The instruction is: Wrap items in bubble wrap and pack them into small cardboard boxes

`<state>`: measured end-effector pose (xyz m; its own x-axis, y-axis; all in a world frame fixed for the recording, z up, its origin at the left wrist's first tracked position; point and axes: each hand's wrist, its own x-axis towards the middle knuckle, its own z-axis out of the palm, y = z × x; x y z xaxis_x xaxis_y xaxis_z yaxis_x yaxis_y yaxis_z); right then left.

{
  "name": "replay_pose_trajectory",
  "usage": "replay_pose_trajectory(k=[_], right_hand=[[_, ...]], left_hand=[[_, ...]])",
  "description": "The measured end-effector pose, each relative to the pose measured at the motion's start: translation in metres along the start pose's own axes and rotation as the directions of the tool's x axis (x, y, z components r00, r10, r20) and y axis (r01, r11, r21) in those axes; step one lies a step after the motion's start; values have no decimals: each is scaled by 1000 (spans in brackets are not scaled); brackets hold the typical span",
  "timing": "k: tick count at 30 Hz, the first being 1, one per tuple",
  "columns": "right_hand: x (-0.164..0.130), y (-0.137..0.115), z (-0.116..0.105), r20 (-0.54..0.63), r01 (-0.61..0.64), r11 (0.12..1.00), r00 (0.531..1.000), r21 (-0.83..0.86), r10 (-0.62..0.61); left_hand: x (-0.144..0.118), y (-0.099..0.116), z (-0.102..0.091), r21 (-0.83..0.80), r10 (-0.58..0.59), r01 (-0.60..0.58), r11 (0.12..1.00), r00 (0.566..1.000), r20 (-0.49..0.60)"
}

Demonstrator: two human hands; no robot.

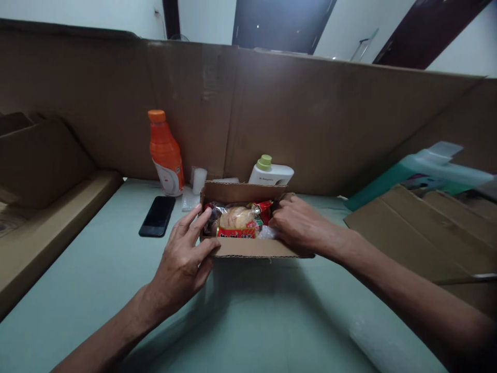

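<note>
While the left hand point(184, 256) rested at the left end of a small cardboard box point(256, 247), its fingers were spread along the rim and its thumb lay on the near flap, loosely and not clenched. The right hand point(297, 220) was curled over the box's right end, its fingertips hidden; whether it gripped anything could not be told. Open at the top, the box stood at the middle of the frame on a pale green tabletop point(272, 321). Inside lay a clear food packet point(237, 216) with something pale and rounded showing through; its red band carried dark, bold characters, partly cut off by the near flap and not readable. Crumpled clear plastic point(267, 233) sat just beside the right hand.

Behind the box, a white bottle point(274, 175) with a green cap bore one line of dark lettering, too small to read surely. Left of centre, an orange bottle point(166, 153) stood upright, its white label showing a pale round design and a tiny mark, with no brand legible. A black phone point(157, 216) lay in front of it, screen dark. At the right of the frame, a tilted jug point(392, 178) of green liquid wore a partly hidden label, its wording unclear.
</note>
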<state>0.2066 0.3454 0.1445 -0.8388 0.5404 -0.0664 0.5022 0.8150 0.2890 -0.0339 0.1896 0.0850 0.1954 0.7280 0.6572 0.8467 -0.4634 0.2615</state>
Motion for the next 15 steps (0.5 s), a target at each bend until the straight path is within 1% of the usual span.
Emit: replay_pose_trajectory(k=[1,4,6,7,8,9,10,11,12,13,14,15], right_hand=[[2,-1,2,-5,10,1000,1000,23,-10],[1,3,-1,-30,-22,986,999,167,28],[-12,10,-9,-90,-23,973,995,229,45],[-24,14,-14,-143,-30,970,987,240,66],[-38,17,-18,-206,-58,966,972,252,112],[-55,19,-20,-265,-115,955,945,274,190],[-72,19,-20,-309,-195,928,904,319,296],[-88,19,-15,-329,-276,879,850,390,412],[-101,16,-6,-313,-338,814,799,473,513],[-110,13,7,-274,-367,742,763,561,585],[-114,8,23,-228,-363,674,749,643,621],[-112,3,41,-185,-340,613,752,714,633]], left_hand=[[1,-1,1,-1,0,0,1000,1000,-5],[4,0,3,4,14,-14,1000,999,-42],[1,2,2,12,13,-12,1000,994,-105],[-2,2,1,7,-2,3,1000,989,-147],[-7,1,-1,-15,-37,35,999,982,-185],[-14,0,-2,-56,-93,83,995,974,-207],[-21,-3,-2,-115,-173,152,982,964,-202],[-29,-6,-1,-185,-262,231,955,950,-170],[-36,-10,3,-256,-348,311,915,930,-115],[-42,-14,8,-318,-422,387,865,905,-46],[-45,-18,15,-371,-479,452,811,878,23],[-46,-21,24,-421,-513,497,758,854,84]])
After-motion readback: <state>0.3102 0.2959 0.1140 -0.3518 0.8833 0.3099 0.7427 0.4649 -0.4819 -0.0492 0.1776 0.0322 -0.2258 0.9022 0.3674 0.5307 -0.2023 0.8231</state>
